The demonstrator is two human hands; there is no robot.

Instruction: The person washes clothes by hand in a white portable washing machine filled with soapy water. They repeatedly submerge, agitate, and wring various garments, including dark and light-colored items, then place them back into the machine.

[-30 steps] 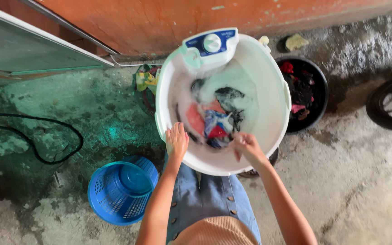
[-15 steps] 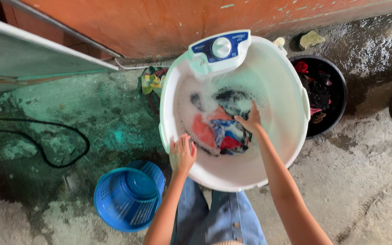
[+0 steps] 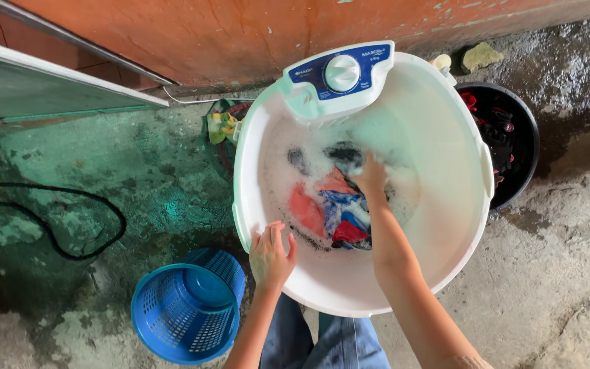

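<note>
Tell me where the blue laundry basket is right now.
In the head view the blue laundry basket sits on the wet concrete floor at lower left, just outside the white washing tub and below the left hand resting on its rim.

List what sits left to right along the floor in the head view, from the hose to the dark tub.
Black hose → blue basket → left hand on the white washer tub rim → right hand in the soapy clothes → black basin.
</note>
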